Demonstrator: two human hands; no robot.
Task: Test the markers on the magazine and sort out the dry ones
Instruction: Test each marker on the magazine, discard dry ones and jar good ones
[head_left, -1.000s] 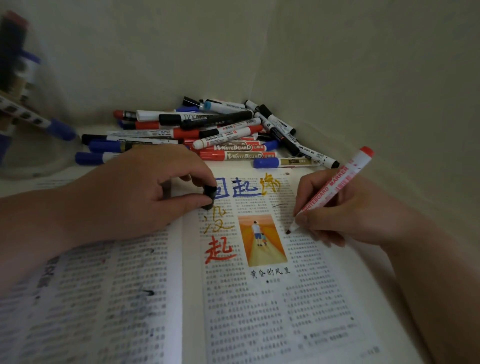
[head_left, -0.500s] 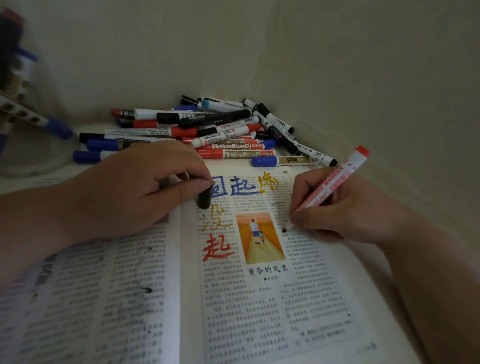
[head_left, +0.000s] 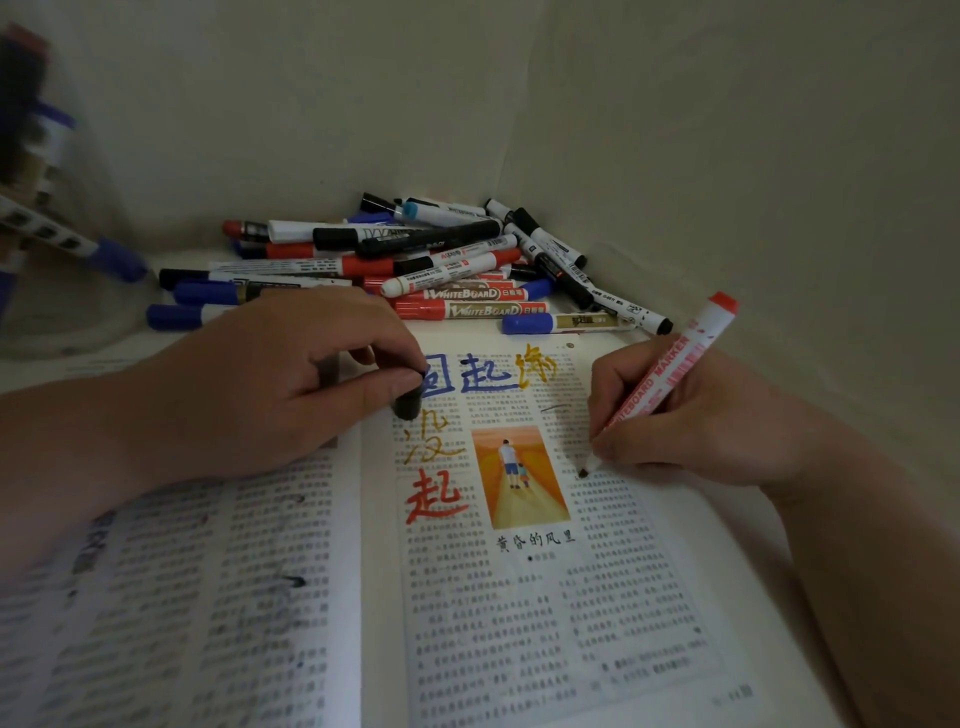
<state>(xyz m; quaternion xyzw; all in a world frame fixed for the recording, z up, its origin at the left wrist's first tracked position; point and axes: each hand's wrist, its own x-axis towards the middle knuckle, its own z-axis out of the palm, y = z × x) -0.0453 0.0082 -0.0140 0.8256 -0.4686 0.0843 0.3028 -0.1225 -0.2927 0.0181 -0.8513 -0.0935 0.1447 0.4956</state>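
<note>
An open magazine (head_left: 519, 613) lies before me, its right page marked with blue, yellow and red test characters. My right hand (head_left: 670, 415) grips a white marker with red lettering and a red end (head_left: 675, 364) like a pen. Its dark tip touches the right page beside the orange picture. My left hand (head_left: 270, 384) rests on the left page near the fold and pinches a black marker cap (head_left: 408, 402) between thumb and forefinger. A heap of markers (head_left: 441, 265) with red, blue and black caps lies behind the magazine against the wall.
A clear container (head_left: 47, 218) holding several markers stands blurred at the far left. Pale walls meet in a corner just behind the marker heap and run close along the right side of the magazine.
My right hand has slid the marker tip slightly down the right page. My left hand has turned the black cap a little and shifted it toward the fold.
</note>
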